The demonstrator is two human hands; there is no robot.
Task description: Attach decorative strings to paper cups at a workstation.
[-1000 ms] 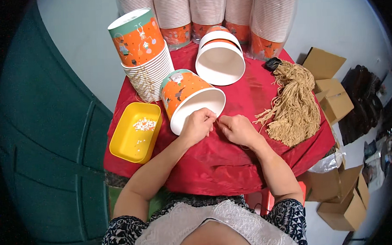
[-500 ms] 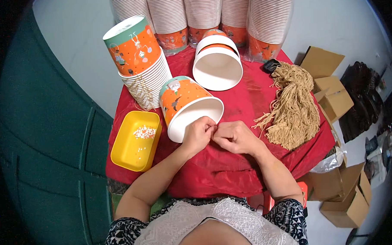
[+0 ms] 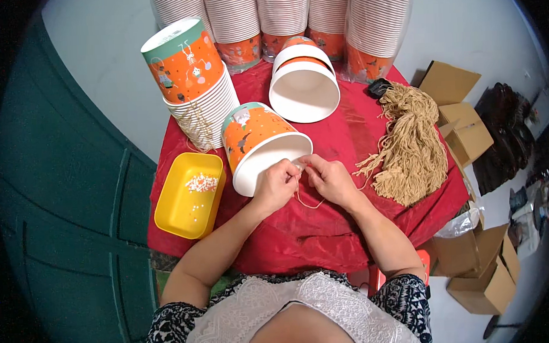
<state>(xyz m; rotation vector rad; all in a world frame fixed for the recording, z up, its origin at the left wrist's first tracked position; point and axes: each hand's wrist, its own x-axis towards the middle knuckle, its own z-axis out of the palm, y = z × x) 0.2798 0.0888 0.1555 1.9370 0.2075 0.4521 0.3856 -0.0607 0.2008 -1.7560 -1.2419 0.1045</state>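
An orange paper bucket (image 3: pixel 254 133) with a green base lies on its side, its white mouth turned toward me. At its rim, my left hand (image 3: pixel 277 184) pinches a thin tan cord (image 3: pixel 309 205). My right hand (image 3: pixel 329 178) meets it from the right, thumb and forefinger closed at the cord near the rim. The cord hangs in a loop between the two hands. What lies right between the fingertips is too small to make out. Left of the bucket is a yellow tub (image 3: pixel 169 213) holding small white and pinkish pieces (image 3: pixel 201 183).
A bundle of tan cords (image 3: pixel 410 148) lies at the table's right. Stacked buckets (image 3: pixel 206 113) stand at the left with cords draped over them. More nested buckets (image 3: pixel 308 95) lie at the back, before tall wrapped stacks (image 3: pixel 378 23). Cardboard boxes (image 3: pixel 481 285) sit right of the red-covered table (image 3: pixel 259 247).
My right hand has shifted slightly up and its fingers have opened out from a tighter curl. A loop of cord now shows below the hands.
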